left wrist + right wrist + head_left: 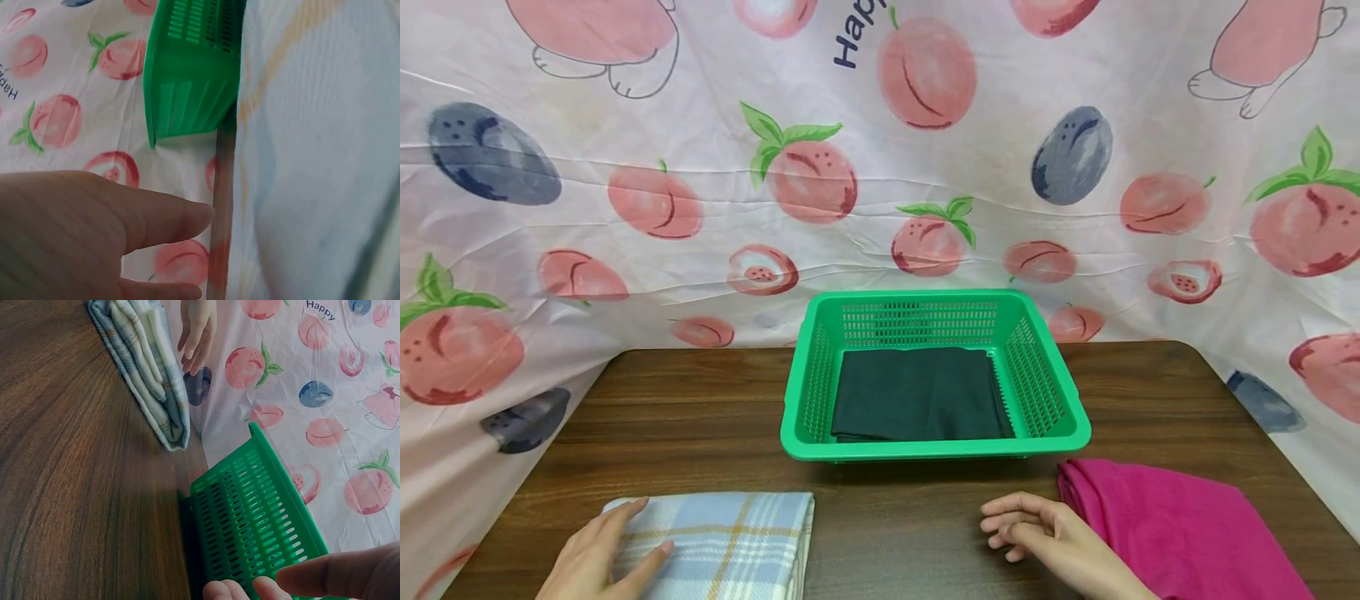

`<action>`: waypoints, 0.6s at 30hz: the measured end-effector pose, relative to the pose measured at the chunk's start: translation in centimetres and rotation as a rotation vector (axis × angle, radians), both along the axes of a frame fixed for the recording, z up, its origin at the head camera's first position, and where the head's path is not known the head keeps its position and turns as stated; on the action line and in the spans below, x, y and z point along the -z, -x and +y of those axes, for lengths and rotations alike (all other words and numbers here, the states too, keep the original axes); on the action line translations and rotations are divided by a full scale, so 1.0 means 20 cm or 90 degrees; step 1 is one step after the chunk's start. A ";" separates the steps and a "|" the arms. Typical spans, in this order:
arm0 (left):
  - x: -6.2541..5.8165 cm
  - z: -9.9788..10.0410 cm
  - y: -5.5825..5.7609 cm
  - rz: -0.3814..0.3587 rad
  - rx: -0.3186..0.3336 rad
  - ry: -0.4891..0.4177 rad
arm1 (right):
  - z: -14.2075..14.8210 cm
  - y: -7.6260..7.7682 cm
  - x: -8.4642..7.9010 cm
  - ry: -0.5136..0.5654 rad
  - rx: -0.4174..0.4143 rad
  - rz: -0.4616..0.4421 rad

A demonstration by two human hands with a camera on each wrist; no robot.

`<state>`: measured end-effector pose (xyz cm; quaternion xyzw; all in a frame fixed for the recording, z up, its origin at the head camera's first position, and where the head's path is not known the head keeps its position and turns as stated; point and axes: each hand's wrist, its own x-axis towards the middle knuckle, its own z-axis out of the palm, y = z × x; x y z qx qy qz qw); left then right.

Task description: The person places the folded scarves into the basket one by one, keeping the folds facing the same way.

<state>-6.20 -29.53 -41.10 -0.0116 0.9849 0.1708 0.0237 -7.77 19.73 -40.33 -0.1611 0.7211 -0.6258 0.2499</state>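
Since folding probably keeps them flat, the pale-blue plaid cloth [737, 529] and magenta cloth [1195, 527] lie front-left and front-right of the green plastic basket [936, 451]; left hand [597, 557] spread, right hand [1054, 540] half-bent, both empty.

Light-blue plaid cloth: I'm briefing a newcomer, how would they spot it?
On the brown wooden table sits a green plastic basket. Front-left of it in the head view lies the plaid cloth; checks distinguish it from the plain magenta cloth and black cloth.

A white, fruit-printed cloth backdrop [880, 171] hangs along the far, left and right sides of the dark brown wood-grain counter [700, 425].
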 end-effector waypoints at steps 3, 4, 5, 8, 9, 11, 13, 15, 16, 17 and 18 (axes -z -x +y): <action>0.02 -0.04 0.01 -0.022 -0.006 0.007 | 0.00 0.00 0.00 0.007 -0.005 -0.006; 0.02 -0.05 0.01 -0.027 -0.008 0.012 | 0.00 0.00 0.01 0.007 -0.006 -0.009; 0.02 -0.06 0.01 -0.034 -0.010 0.016 | 0.00 0.00 0.01 0.008 -0.007 -0.010; 0.01 -0.09 0.03 -0.094 -0.027 0.033 | 0.00 0.00 0.01 0.006 -0.007 -0.014; 0.01 -0.10 0.03 -0.120 -0.033 0.035 | 0.00 0.00 0.01 0.005 -0.006 -0.014; 0.00 -0.13 0.04 -0.183 -0.047 0.033 | 0.00 0.00 0.01 0.001 -0.003 -0.016; 0.00 -0.15 0.06 -0.240 -0.058 0.021 | 0.00 0.00 0.01 -0.001 0.000 -0.018; 0.01 -0.17 0.06 -0.271 -0.069 0.003 | 0.00 0.00 0.01 -0.001 0.002 -0.019; 0.02 -0.18 0.06 -0.282 -0.077 -0.007 | 0.00 0.00 0.02 0.002 0.000 -0.018; 0.03 -0.20 0.07 -0.291 -0.086 -0.017 | 0.00 0.00 0.02 0.005 -0.003 -0.015; 0.04 -0.21 0.07 -0.302 -0.095 -0.026 | 0.00 0.00 0.02 0.008 -0.004 -0.014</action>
